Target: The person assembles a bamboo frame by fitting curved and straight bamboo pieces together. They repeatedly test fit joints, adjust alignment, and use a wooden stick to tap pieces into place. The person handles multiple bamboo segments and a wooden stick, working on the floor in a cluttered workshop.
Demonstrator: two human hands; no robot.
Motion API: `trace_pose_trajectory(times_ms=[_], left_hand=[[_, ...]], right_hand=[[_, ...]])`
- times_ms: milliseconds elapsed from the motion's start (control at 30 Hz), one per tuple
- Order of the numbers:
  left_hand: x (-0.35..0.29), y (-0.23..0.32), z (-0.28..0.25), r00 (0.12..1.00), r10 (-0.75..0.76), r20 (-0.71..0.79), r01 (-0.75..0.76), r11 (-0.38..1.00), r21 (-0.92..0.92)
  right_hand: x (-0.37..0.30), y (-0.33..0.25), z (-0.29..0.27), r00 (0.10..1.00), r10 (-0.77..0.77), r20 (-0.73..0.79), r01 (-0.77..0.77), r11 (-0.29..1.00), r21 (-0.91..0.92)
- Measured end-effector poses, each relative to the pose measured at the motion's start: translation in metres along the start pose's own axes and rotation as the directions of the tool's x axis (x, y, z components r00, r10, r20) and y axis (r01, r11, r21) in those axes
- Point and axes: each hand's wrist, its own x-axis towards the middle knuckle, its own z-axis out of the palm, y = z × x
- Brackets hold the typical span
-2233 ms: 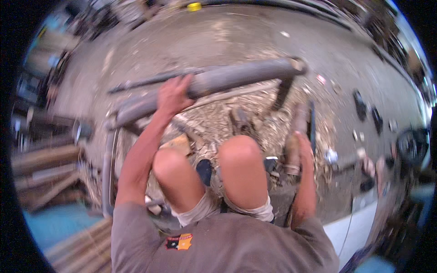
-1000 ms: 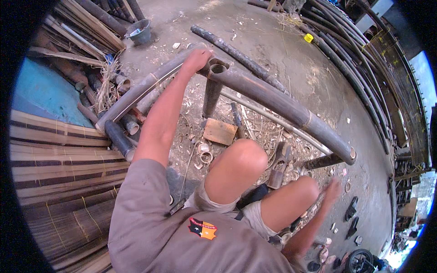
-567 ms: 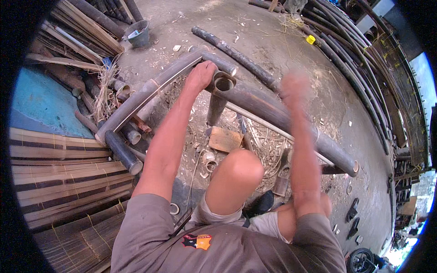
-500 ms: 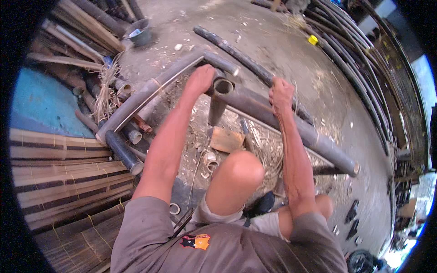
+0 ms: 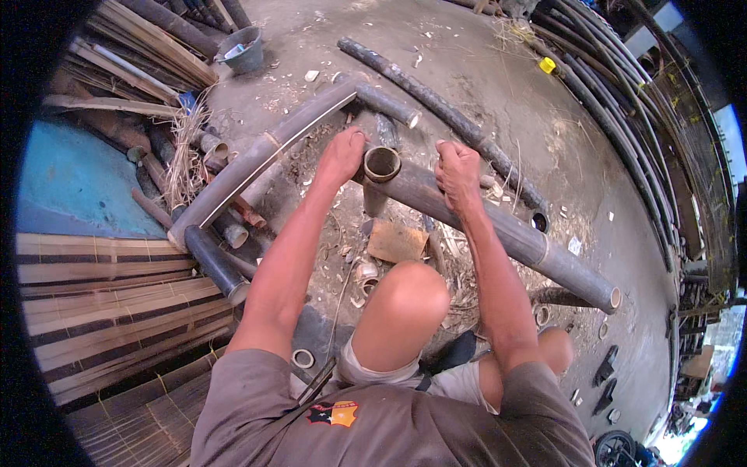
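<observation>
In front of me a thick grey-brown bamboo pole (image 5: 510, 231) slopes down to the right. At its left end is a bamboo socket with a round, open mouth (image 5: 382, 163), above a short upright leg (image 5: 375, 204). My left hand (image 5: 341, 157) is closed just left of that mouth, fingers curled and knuckles up. My right hand (image 5: 457, 177) makes a fist at the pole's far side, a little right of the mouth. Whatever either hand holds, if anything, is hidden by the fingers.
An angled bamboo frame (image 5: 268, 148) lies to the left, beside a slatted bamboo panel (image 5: 117, 292). Beyond my hands a dark pole (image 5: 436, 105) rests on the chip-strewn floor. A bucket (image 5: 243, 50) stands far left. Long poles (image 5: 615, 124) are stacked at right. A wooden block (image 5: 397, 240) lies near my knee.
My right hand has moved left along the pole, closer to the open mouth. My left hand has come slightly nearer to me, still closed. The whole view has shifted a little.
</observation>
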Motion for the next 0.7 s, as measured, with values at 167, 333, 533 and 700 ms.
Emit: trace_pose_trajectory(times_ms=[167,333,533,700], left_hand=[[-0.009,-0.009,-0.007,0.995,0.004,-0.104,-0.016,0.992,-0.122],[0.0,-0.016,0.012,0.988,0.086,-0.126,-0.106,0.98,-0.168],[0.008,-0.035,0.026,0.946,0.254,-0.202,-0.284,0.949,-0.135],[0.027,-0.119,0.007,0.951,0.259,-0.17,-0.29,0.937,-0.195]], right_hand=[[-0.015,-0.052,0.009,0.987,-0.155,0.043,0.148,0.981,0.126],[0.03,0.042,-0.013,0.984,-0.174,-0.027,0.171,0.982,-0.084],[0.004,-0.015,-0.045,0.836,-0.547,-0.042,0.478,0.764,-0.433],[0.033,0.065,-0.056,0.949,-0.31,-0.058,0.246,0.843,-0.478]])
